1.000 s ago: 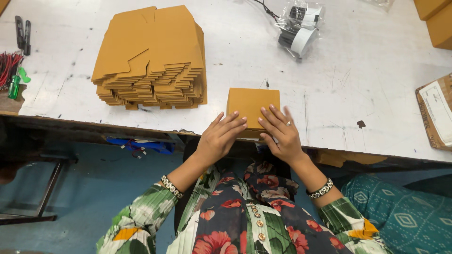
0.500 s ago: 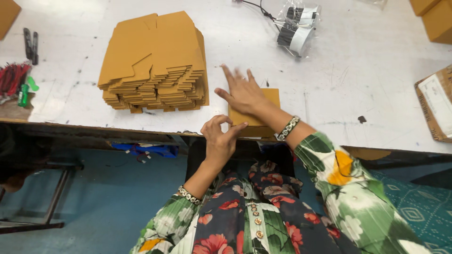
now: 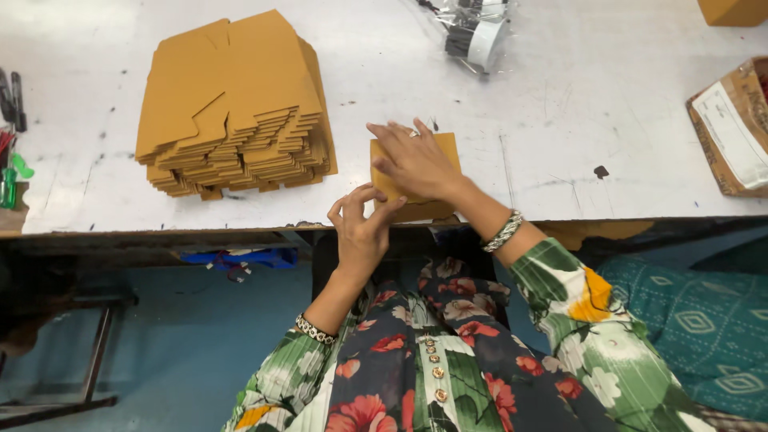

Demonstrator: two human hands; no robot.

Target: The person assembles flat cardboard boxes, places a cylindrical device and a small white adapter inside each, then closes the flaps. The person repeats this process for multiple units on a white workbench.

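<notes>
A small folded tan cardboard box (image 3: 445, 149) lies at the front edge of the white table (image 3: 560, 144). My right hand (image 3: 414, 158) rests flat on top of it, fingers spread and pointing left. My left hand (image 3: 362, 226) is at the box's near left corner by the table edge, fingers curled and pinching the cardboard. Left of the box stands a thick stack of flat tan box blanks (image 3: 232, 108).
A clear bag with tape rolls (image 3: 478, 28) lies at the back. An open brown carton (image 3: 732, 128) sits at the right edge, another tan box (image 3: 732, 10) at the top right. Dark and red-green tools (image 3: 11, 120) lie at the far left.
My right hand has moved from the box's near edge onto its top and now presses it flat. My left hand dropped to the box's near left corner. The view shifted slightly.
</notes>
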